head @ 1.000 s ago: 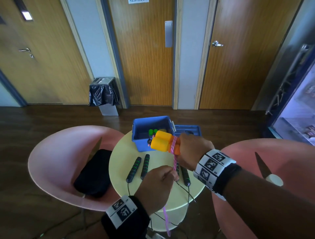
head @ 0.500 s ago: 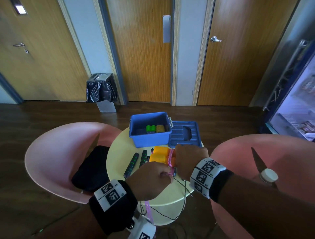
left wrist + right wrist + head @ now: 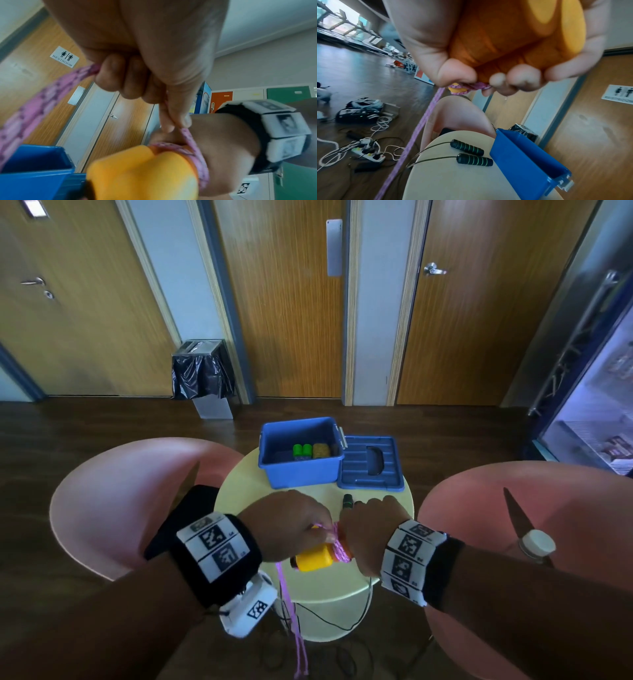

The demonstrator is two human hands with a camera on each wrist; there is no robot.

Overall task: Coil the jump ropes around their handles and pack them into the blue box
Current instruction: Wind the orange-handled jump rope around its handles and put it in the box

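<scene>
My right hand [image 3: 368,529] grips the two orange-yellow handles [image 3: 314,559] of a jump rope, held together above the near edge of the round table [image 3: 239,484]. A few turns of pink rope [image 3: 337,546] sit around them. My left hand [image 3: 291,525] pinches the pink rope [image 3: 184,132] right beside the handles; its loose end [image 3: 294,621] hangs toward the floor. The blue box [image 3: 301,470] stands open at the table's back with green and tan handles inside. Black handles with green rings [image 3: 467,147] lie on the table in the right wrist view.
The blue lid [image 3: 370,463] lies right of the box. Pink chairs [image 3: 113,498] flank the table; the left one holds a black bag [image 3: 191,508], the right one [image 3: 513,508] a bottle [image 3: 534,544]. Thin black cords [image 3: 329,621] hang off the table edge. Cables and a power strip [image 3: 368,155] lie on the floor.
Both hands came down and toward me with the orange handles, away from the box. My left hand rose from the hanging rope to the handles, laying pink rope around them.
</scene>
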